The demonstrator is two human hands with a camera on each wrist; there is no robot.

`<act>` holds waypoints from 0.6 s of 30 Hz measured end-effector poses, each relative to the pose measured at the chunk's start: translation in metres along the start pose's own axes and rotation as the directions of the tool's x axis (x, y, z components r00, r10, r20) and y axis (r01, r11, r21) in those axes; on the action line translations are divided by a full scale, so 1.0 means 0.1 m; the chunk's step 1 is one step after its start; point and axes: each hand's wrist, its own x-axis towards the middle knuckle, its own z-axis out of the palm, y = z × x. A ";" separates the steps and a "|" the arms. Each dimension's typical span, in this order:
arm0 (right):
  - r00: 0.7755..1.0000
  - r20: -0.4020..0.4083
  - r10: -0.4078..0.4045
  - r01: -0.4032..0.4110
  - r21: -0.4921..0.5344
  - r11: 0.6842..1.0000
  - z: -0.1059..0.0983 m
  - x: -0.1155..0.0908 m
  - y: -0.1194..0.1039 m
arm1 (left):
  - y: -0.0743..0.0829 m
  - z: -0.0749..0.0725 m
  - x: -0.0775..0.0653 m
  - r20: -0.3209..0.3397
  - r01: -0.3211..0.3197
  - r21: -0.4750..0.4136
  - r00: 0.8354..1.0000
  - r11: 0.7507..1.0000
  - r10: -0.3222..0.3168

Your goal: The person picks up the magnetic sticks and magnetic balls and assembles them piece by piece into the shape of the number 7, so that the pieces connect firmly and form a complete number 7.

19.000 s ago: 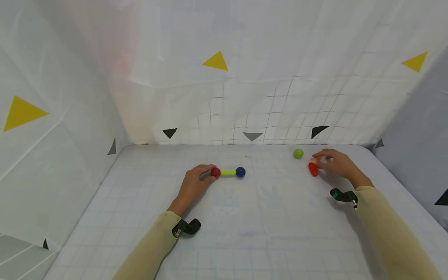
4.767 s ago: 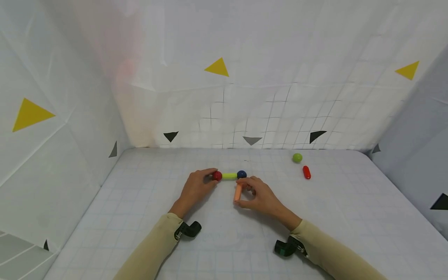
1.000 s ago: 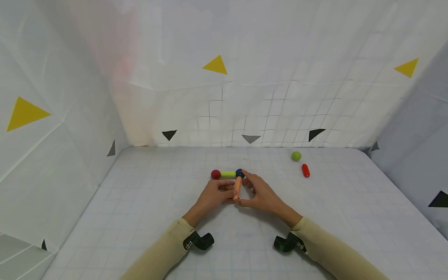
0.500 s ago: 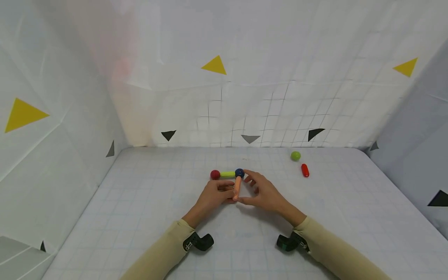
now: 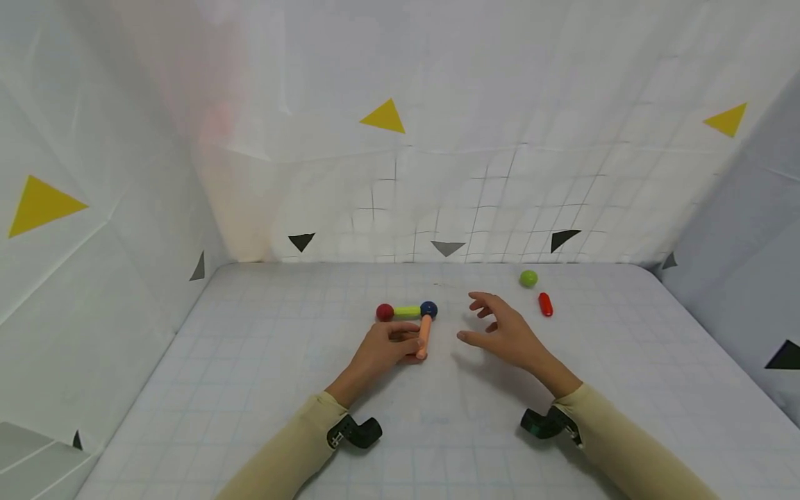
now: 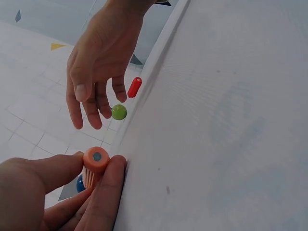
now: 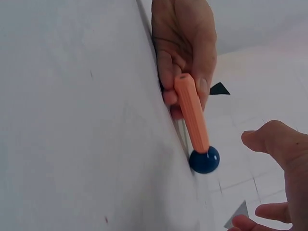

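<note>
Head view: my left hand [image 5: 379,348] pinches the orange rod [image 5: 425,332] near its free end; the far end meets the blue ball [image 5: 428,310], which the yellow-green rod [image 5: 407,311] joins to the red ball [image 5: 385,312]. My right hand [image 5: 509,337] holds nothing, thumb and fingers well apart. Step, I judge: steadying this joint. Next move probably calls for reaching toward the green ball [image 5: 528,278] or red rod [image 5: 546,304].

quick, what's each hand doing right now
Left hand: pinching the orange stick.
Right hand: open, holding nothing.
</note>
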 end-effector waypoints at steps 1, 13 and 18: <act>1.000 -0.005 0.003 -0.003 -0.005 1.000 -0.02 0.00 0.02 | -0.01 0.00 0.00 -0.005 -0.004 0.008 1.000 1.000 0.004; 0.994 -0.090 -0.066 0.065 -0.024 0.998 -0.31 0.02 0.22 | 0.00 -0.01 -0.04 0.057 0.031 -0.203 0.998 0.979 -0.020; 0.989 -0.112 -0.097 0.089 -0.073 0.993 -0.40 0.03 0.30 | 0.01 -0.01 -0.04 0.056 0.038 -0.209 0.998 0.977 -0.027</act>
